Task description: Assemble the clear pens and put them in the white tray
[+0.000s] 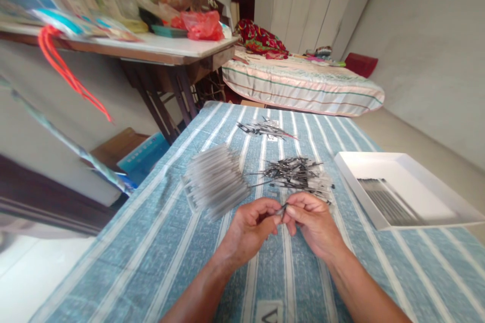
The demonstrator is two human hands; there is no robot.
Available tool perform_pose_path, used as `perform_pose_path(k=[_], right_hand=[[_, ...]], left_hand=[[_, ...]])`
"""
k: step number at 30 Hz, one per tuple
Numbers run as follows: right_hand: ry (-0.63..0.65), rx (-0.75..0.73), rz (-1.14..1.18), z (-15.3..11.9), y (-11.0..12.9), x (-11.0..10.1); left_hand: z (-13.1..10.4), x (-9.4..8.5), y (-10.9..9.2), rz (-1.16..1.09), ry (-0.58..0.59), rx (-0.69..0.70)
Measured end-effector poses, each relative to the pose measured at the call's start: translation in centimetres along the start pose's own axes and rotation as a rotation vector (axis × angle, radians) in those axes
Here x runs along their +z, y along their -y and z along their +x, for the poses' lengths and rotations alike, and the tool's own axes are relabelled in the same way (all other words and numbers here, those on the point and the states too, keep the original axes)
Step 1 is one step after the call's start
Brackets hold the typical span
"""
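Note:
My left hand (254, 227) and my right hand (311, 219) meet over the blue striped cloth, each pinching the same small dark piece (281, 209) between thumb and fingers. Fingers cover most of this piece, so its full shape is hidden. Just beyond my hands lies a loose heap of thin black and clear parts (295, 172). To the left of it is a stack of translucent thin tubes (217, 179), laid side by side. Farther back sits a smaller pile of dark slim parts (265, 129).
At the right stands an open white box (447, 202) with a row of dark slender sticks (390, 202) inside. The striped cloth (182, 257) covers the table. Behind are a cluttered side table (170, 49) with a red bag (204, 25) and a bed (303, 83).

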State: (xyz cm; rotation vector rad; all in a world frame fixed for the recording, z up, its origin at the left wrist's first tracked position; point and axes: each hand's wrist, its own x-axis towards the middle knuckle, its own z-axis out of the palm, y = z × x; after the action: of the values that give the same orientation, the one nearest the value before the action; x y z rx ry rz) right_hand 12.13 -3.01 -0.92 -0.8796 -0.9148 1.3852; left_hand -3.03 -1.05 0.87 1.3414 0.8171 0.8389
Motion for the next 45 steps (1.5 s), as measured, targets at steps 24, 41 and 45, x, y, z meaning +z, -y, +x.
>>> perform_pose_path(k=[24,41,45], right_hand=[[0.019,0.016,-0.093,-0.4,-0.9,-0.5],[0.397,-0.04,-0.825,1.4,2.3,-2.6],[0.423,0.031,-0.782,1.3,1.5,-2.8]], left_hand=[[0.0,0.0,0.3,0.025,0.017,-0.057],[0.2,-0.4,1.3,0.2,0.039,-0.067],[0.1,-0.6,1.0,0.337,0.066,-0.033]])
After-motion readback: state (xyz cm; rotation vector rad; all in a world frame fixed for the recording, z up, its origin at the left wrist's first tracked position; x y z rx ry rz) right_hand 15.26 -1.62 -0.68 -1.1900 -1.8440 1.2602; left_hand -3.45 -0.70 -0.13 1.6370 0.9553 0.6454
